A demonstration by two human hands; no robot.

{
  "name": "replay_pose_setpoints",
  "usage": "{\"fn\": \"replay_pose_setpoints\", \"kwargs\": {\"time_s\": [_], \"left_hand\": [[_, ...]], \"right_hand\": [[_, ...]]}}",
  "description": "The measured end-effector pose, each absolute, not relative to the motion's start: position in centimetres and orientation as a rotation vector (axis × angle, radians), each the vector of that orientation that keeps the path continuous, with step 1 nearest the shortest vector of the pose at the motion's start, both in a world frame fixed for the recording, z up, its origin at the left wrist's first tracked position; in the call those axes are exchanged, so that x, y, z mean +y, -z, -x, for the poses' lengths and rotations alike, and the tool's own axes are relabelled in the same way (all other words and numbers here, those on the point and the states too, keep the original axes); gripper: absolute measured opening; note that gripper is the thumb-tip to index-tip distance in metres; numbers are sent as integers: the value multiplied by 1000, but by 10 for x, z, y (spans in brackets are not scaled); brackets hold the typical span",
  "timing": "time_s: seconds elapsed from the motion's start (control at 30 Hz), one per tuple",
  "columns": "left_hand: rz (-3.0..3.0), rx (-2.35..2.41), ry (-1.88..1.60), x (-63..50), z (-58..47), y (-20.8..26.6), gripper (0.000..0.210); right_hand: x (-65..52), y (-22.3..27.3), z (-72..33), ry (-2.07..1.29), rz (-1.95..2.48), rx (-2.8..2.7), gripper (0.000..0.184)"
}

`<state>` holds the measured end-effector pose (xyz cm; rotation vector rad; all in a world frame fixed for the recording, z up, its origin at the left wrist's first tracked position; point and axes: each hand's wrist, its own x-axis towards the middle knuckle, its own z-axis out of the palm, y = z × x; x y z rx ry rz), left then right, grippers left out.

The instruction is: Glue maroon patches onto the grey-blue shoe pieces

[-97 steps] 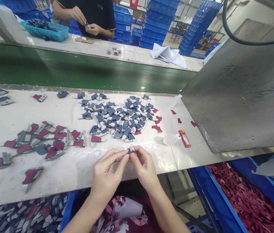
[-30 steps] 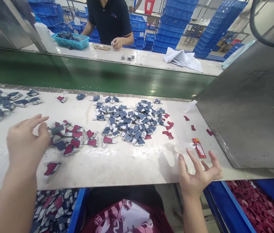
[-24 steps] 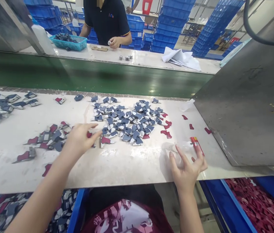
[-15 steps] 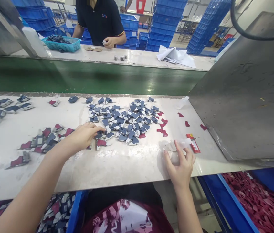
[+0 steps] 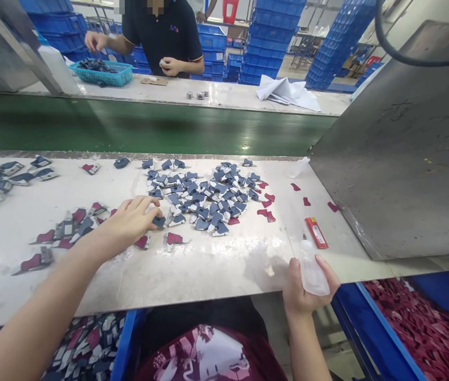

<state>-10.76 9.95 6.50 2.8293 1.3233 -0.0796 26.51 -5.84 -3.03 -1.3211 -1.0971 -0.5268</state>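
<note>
My left hand (image 5: 135,219) is closed on a small dark blue and white moulded piece (image 5: 160,221) at the left side of a heap of similar blue and white pieces (image 5: 208,198). Two pieces with maroon faces lie just below it, one of them a maroon and white piece (image 5: 174,239). My right hand (image 5: 307,288) grips a translucent squeeze bottle (image 5: 312,270) with a thin dark nozzle pointing up and away. Beyond the nozzle lies a red packet (image 5: 316,233). Loose maroon flat pieces (image 5: 270,216) are scattered right of the heap.
A slanted metal panel (image 5: 407,148) bounds the right side. Under the table edge stand blue bins, one holding maroon pieces (image 5: 427,323), another mixed pieces (image 5: 89,344). Across the green belt (image 5: 161,129) a co-worker (image 5: 164,39) handles small parts beside a turquoise basket (image 5: 117,76).
My right hand has picked the bottle up off the table, turned it upright and drawn it nearer. My left hand has shifted slightly left with the blue piece. The co-worker's arm has risen over the basket.
</note>
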Motion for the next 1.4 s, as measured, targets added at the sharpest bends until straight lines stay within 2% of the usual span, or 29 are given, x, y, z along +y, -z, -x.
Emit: {"fn": "replay_pose_setpoints", "kwargs": {"time_s": [0.17, 0.3, 0.47, 0.73, 1.4], "left_hand": [[-2675, 1493, -275, 58, 89, -61, 30], [-2562, 1268, -553, 12, 36, -39, 22], [-2365, 1410, -728, -14, 2, -6, 13], [-2288, 1425, -728, -15, 6, -1, 11], [-2298, 1424, -725, -16, 5, 0, 10]], "right_hand": [[-61, 26, -248, 390, 1399, -937, 41], [-61, 19, -225, 177, 1457, -1015, 35], [-64, 9, -197, -83, 1334, -1204, 27], [-54, -7, -178, -182, 1318, -1382, 13], [-54, -6, -177, -203, 1331, -1368, 12]]}}
